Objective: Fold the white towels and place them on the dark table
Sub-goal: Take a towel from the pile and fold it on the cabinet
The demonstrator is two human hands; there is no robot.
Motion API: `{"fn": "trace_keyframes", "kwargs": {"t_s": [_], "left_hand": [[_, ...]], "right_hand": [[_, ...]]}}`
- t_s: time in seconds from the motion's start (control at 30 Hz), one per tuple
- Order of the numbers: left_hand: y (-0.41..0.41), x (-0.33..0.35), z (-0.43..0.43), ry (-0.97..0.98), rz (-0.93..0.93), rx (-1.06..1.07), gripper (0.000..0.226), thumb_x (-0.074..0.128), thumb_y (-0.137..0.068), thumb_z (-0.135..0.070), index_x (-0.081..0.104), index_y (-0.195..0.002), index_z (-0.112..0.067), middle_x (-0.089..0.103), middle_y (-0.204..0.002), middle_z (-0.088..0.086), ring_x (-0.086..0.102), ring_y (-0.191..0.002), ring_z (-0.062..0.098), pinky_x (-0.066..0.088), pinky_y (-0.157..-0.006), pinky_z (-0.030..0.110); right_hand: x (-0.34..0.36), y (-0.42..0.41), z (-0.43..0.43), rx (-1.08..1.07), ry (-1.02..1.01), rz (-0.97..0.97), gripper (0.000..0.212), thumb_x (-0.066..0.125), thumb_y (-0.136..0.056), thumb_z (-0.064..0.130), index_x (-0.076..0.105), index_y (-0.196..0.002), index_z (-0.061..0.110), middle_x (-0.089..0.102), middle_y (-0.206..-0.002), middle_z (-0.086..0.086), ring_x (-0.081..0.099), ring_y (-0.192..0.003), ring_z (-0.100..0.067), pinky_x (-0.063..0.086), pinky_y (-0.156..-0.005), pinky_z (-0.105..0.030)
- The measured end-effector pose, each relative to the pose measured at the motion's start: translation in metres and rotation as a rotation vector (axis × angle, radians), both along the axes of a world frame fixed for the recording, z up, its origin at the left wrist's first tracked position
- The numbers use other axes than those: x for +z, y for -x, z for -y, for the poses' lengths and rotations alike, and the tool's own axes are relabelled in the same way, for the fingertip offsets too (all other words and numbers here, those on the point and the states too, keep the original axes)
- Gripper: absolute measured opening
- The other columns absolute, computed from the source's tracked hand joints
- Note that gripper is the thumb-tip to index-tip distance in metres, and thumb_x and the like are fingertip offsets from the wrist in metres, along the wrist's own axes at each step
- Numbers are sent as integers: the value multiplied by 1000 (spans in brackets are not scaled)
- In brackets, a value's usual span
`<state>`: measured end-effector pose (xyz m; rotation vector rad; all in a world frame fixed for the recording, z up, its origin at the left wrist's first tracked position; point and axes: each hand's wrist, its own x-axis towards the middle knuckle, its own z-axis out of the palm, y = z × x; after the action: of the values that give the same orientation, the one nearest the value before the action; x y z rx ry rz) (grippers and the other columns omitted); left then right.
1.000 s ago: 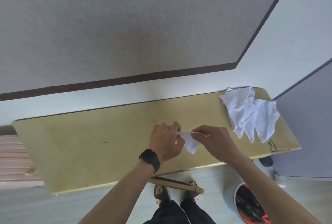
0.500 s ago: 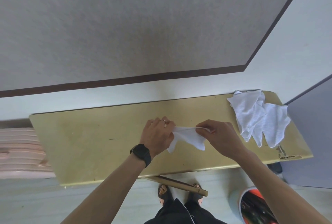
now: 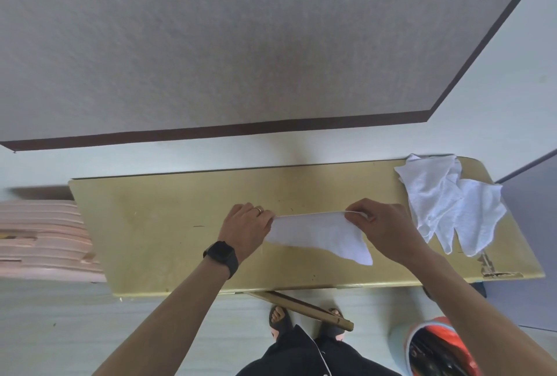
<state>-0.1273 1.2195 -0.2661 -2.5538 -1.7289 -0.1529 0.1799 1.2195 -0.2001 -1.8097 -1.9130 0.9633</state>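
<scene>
A small white towel (image 3: pixel 319 234) is stretched between my two hands above the yellow table (image 3: pixel 156 234). My left hand (image 3: pixel 245 229) pinches its left corner and wears a ring and a dark wristwatch. My right hand (image 3: pixel 382 224) pinches the right corner at the top edge. The towel's lower part hangs down to a point toward the table's near edge. A heap of crumpled white towels (image 3: pixel 452 203) lies on the right end of the table, partly over its edge.
A grey wall panel with a dark border fills the view above the table. Pink stacked material (image 3: pixel 39 240) sits to the left. A wooden stick (image 3: pixel 304 309) lies by my feet, and a red-rimmed bin (image 3: pixel 434 348) stands at lower right.
My hands have moved apart, pulling the bunched towel out into a taut strip between them. The view has shifted so the table sits further right.
</scene>
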Motion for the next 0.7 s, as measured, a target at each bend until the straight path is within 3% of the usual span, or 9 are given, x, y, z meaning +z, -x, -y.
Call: {"fn": "trace_keyframes", "kwargs": {"t_s": [0.1,0.2,0.4,0.5,0.57,0.67,0.7], "left_hand": [[15,-7,-2,-14,11,11,10,77,-82,-20,74,-90,-24,71,-79,-5,66,-75,20,56,-72,33],[25,-6,-14,-69,64,46,9,65,-91,-20,73,-93,-24,70,-85,-4,65,-78,21,55,-75,33],[33,23,-57,-175,114,62,7,76,-85,-19,74,-92,-21,70,-85,-2,64,-78,22,53,-75,34],[41,32,-72,-279,108,31,8,66,-91,-21,74,-88,-20,70,-82,-3,63,-73,22,53,-73,34],[46,31,-78,-330,73,18,20,55,-93,-21,74,-88,-19,69,-82,-2,62,-72,22,51,-73,34],[50,19,-74,-339,45,23,7,70,-85,-15,74,-88,-21,70,-84,-2,63,-75,22,50,-76,35],[51,11,-69,-330,58,19,8,67,-88,-19,74,-88,-22,70,-84,-3,63,-76,22,49,-77,35]], "right_hand": [[-12,-8,-8,72,-8,125,14,56,-98,35,69,-102,35,69,-83,14,62,-84,-8,52,-77,-32],[-16,-11,-23,140,-73,230,20,52,-101,35,69,-111,30,71,-92,10,61,-92,-16,51,-82,-37],[-16,-5,-68,117,-269,350,22,53,-100,34,71,-111,26,72,-96,9,61,-94,-18,50,-75,-35],[-16,0,-85,58,-392,325,14,63,-96,30,75,-100,25,73,-93,9,63,-90,-20,53,-70,-36],[-19,3,-89,52,-472,317,7,71,-91,25,76,-96,24,73,-91,9,64,-86,-21,53,-65,-33],[-32,5,-87,77,-563,317,10,80,-82,19,78,-90,24,73,-87,10,65,-79,-20,48,-61,-25],[-40,5,-84,94,-578,321,12,82,-79,18,78,-89,23,73,-86,10,65,-76,-20,47,-59,-23]]}}
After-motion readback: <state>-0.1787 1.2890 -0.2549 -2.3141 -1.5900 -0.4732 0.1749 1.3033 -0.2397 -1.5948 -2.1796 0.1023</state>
